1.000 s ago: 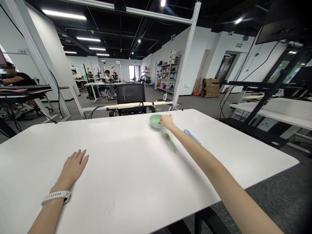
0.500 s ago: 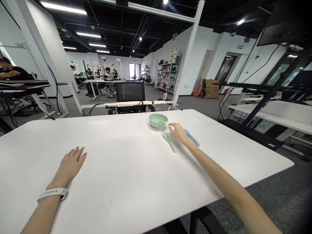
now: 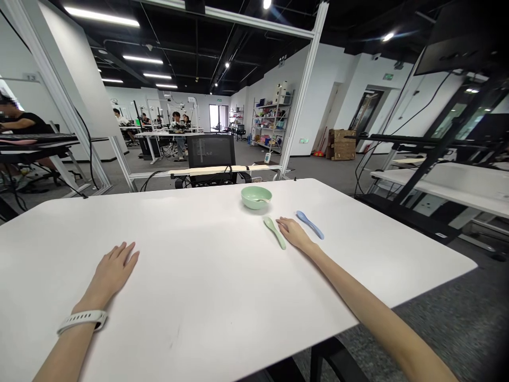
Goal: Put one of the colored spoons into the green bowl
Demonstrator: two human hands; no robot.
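Observation:
My right hand lies flat and open on the white table, between a green spoon on its left and a blue spoon on its right. It holds nothing. A pale green bowl stands a little farther back, near the table's far edge, apart from the hand. My left hand, with a white watch band on the wrist, rests open and flat on the table at the near left, touching nothing else.
A black office chair stands behind the table's far edge inside a white metal frame. Another white table and black stands are at the right. Several people sit at desks far back and at the left.
My right hand has left the bowl's rim and drawn back toward me, settling on the table between the two spoons. The left hand has stayed put.

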